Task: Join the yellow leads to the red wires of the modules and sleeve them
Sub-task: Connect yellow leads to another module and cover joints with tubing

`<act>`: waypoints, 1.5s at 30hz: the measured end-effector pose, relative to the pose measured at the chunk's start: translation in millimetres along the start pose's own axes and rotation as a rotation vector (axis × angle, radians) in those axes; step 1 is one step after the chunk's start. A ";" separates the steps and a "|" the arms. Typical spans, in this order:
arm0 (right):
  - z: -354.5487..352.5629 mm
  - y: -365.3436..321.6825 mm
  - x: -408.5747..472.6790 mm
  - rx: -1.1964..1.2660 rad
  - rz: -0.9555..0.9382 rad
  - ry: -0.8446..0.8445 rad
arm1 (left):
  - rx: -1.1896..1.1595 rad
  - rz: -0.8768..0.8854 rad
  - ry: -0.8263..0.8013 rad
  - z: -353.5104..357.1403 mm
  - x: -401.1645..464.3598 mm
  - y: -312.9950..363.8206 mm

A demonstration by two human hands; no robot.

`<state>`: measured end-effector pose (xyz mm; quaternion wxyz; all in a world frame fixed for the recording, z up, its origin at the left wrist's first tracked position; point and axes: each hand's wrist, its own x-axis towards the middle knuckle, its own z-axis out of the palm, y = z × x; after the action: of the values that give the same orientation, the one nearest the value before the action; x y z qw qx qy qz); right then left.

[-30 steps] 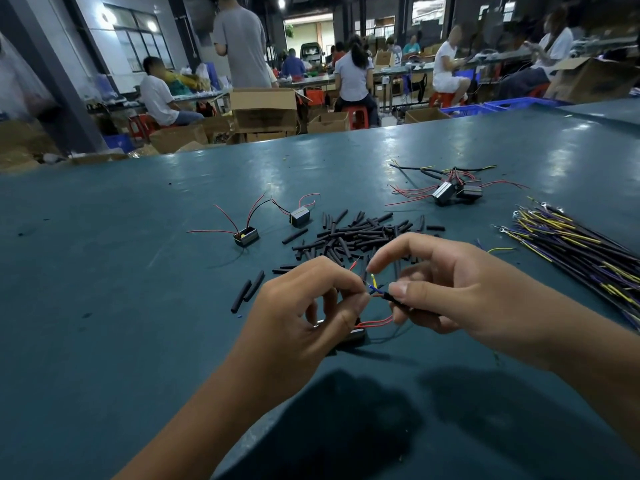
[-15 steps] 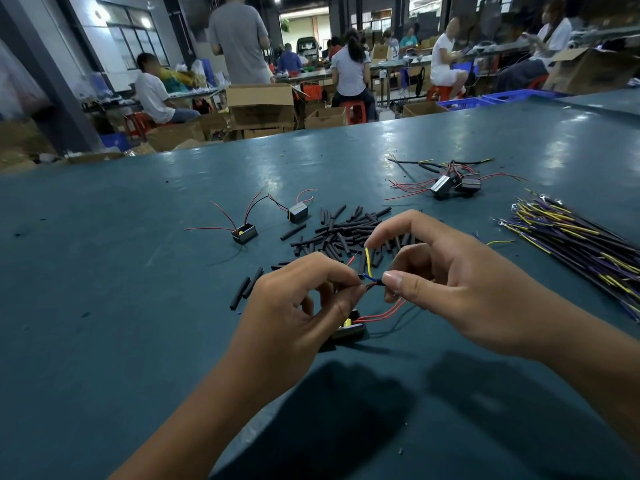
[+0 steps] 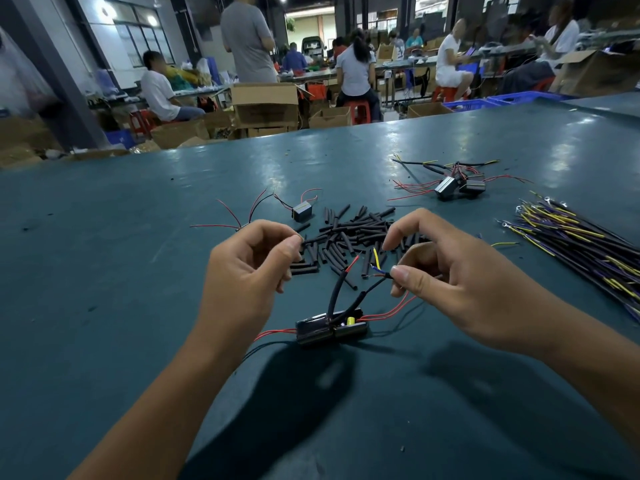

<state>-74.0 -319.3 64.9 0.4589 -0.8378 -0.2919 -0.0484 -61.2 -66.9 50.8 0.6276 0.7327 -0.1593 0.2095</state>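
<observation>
Two black modules point(image 3: 330, 330) lie side by side on the green table point(image 3: 104, 271) between my hands, red wires point(image 3: 391, 311) trailing from them. A red wire end in a black sleeve point(image 3: 335, 292) rises from them. My right hand point(image 3: 460, 282) pinches a black lead point(image 3: 372, 287) whose yellow end point(image 3: 376, 256) and blue end stick up. My left hand point(image 3: 249, 268) is curled, with thumb and forefinger meeting at the edge of the sleeve pile point(image 3: 353, 233). Whether it pinches a sleeve I cannot tell.
A loose module point(image 3: 302, 212) and red wires point(image 3: 225, 214) lie behind my left hand. A cluster of joined modules point(image 3: 457, 185) sits at the back right. A bundle of yellow and purple leads point(image 3: 571, 237) lies at the right. People work at benches beyond the table's far edge.
My hands have drawn apart. The left hand let go of the wires and moved left and away to the sleeve pile. The right hand still holds the lead; the modules are now uncovered.
</observation>
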 end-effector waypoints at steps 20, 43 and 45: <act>-3.1 20.3 9.5 -0.173 0.013 0.047 | 0.401 0.155 -0.233 38.1 -25.3 -8.9; 0.5 10.0 9.2 -0.191 0.018 -0.080 | 0.244 0.035 -0.238 33.9 -23.8 -15.4; 2.0 9.5 8.4 -0.208 0.003 -0.090 | 0.244 0.039 -0.237 33.6 -24.8 -14.8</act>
<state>-62.4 -317.9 59.6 0.3558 -0.8827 -0.3045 -0.0401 -71.6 -98.4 21.4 0.5067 0.8197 -0.2200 0.1514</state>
